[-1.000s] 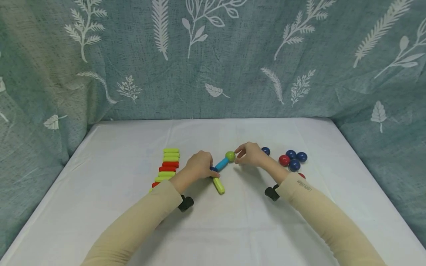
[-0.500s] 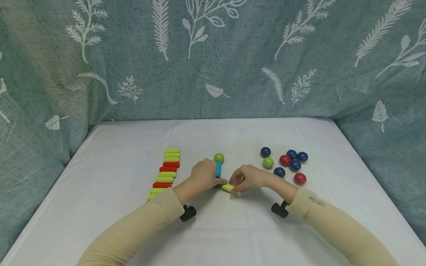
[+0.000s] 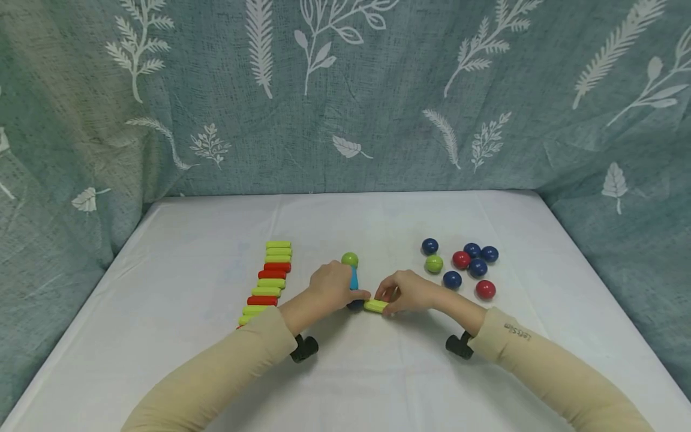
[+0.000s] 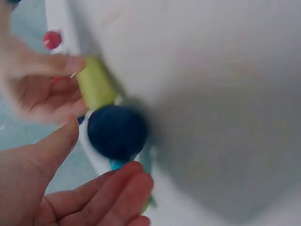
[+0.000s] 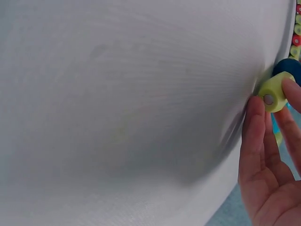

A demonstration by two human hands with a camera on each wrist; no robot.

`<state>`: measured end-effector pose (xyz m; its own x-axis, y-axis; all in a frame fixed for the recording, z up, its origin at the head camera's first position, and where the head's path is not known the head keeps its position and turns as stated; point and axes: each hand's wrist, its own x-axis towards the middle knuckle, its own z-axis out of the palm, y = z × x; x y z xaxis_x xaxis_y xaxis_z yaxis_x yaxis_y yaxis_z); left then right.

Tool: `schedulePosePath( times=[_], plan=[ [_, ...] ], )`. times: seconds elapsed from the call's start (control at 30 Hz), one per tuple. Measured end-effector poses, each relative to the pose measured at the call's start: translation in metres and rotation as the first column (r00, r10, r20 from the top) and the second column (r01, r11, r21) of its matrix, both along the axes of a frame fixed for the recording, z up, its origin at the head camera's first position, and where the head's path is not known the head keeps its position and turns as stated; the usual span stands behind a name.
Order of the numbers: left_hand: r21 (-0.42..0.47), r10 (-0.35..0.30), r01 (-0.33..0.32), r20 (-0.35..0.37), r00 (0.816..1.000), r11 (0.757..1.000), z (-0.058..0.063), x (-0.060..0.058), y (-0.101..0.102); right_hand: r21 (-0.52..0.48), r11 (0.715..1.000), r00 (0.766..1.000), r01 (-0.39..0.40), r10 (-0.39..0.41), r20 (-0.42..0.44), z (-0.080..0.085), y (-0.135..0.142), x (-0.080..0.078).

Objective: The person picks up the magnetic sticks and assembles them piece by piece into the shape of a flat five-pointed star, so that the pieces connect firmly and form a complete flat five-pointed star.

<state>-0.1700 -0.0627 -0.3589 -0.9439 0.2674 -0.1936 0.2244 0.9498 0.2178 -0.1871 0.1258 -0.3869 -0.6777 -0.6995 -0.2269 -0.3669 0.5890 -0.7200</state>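
A yellow-green magnetic stick (image 3: 375, 306) is pinched between the thumb and fingers of my right hand (image 3: 408, 291). A round magnet shows at its end in the right wrist view. Its other end meets a dark blue ball (image 4: 117, 132). From that ball a light blue stick (image 3: 354, 278) runs away from me to a green ball (image 3: 349, 259). My left hand (image 3: 330, 285) is around the dark blue ball; in the left wrist view its thumb stands a little apart from the ball, and its half-bent fingers lie by the ball's lower edge, partly hiding the light blue stick.
A column of yellow-green sticks (image 3: 269, 282) and red sticks (image 3: 262, 300) lies left of my left hand. Right of my right hand are loose dark blue balls (image 3: 452, 280), red balls (image 3: 486, 290) and a green ball (image 3: 434, 264). A patterned curtain (image 3: 345, 120) hangs behind the white-covered table (image 3: 372, 378).
My right hand has moved toward me from beside the green ball and taken hold of the yellow-green stick. The joined pieces have turned: the light blue stick points away, the yellow-green stick right.
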Motion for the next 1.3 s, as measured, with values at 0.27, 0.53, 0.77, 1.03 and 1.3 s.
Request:
schedulePosePath(
  times=[0.27, 0.53, 0.77, 1.03, 1.3],
  plan=[
    [0.020, 0.016, -0.016, 0.032, 0.999, 1.000, 0.026, -0.043, -0.064, 0.013, 1.000, 1.000, 0.009, -0.009, -0.004, -0.002, 0.000, 0.001],
    [0.033, 0.076, -0.078, 0.055, 0.996, 0.996, 0.014, -0.070, -0.128, 0.010, 1.000, 1.000, 0.011, -0.011, -0.002, -0.003, 0.000, 0.002],
    [0.024, 0.119, -0.123, 0.106, 0.987, 0.992, -0.002, -0.079, -0.141, -0.002, 1.000, 1.000, -0.011, 0.011, 0.001, -0.001, 0.001, 0.004],
    [0.016, 0.101, -0.103, 0.085, 0.991, 0.995, -0.004, -0.082, -0.137, -0.003, 1.000, 1.000, -0.008, 0.008, 0.000, -0.003, 0.001, 0.005],
    [0.142, 0.084, -0.091, 0.053, 0.995, 0.986, 0.007, -0.095, -0.106, -0.007, 1.000, 1.000, -0.007, 0.007, 0.004, -0.004, 0.003, 0.006]
  ],
)
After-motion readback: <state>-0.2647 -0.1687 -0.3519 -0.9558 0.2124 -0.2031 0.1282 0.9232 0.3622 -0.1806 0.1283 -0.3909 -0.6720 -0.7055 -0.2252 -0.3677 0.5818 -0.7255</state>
